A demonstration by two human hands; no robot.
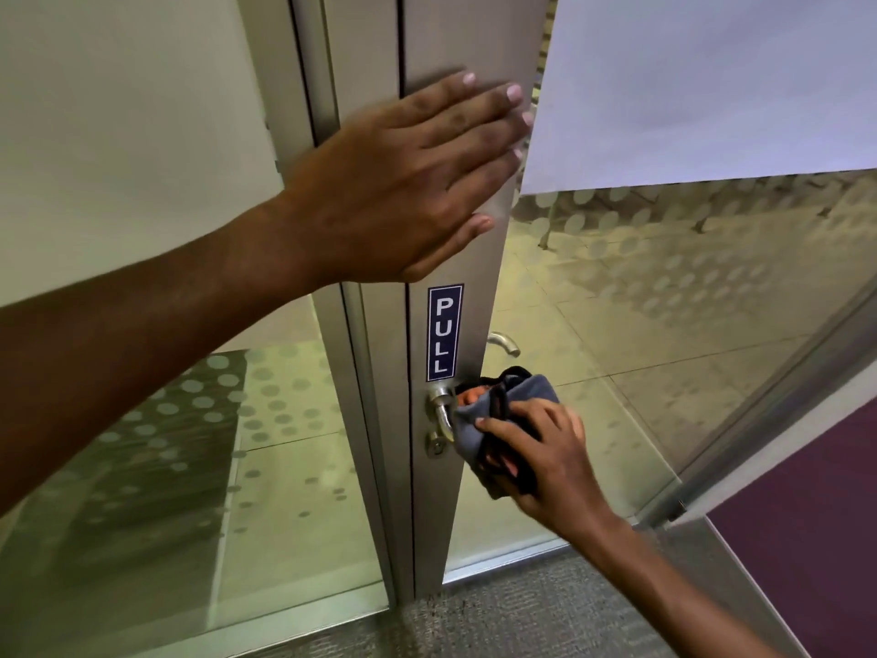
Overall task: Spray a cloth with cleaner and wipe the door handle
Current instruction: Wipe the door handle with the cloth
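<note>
A glass-walled corridor with dotted frosting and grey carpet is seen, and a metal-framed door (455,192) stands at the centre.

The left hand (403,192) is laid flat against the door frame above a blue PULL sticker (445,332), its fingers spread and gripping nothing. Below the sticker, a grey cloth (498,420) is bunched in the closed fingers of the right hand (545,458) and pressed against the silver door handle (441,410), just right of the keyhole (435,447). A second handle (505,343) is visible on the door's far side.
</note>
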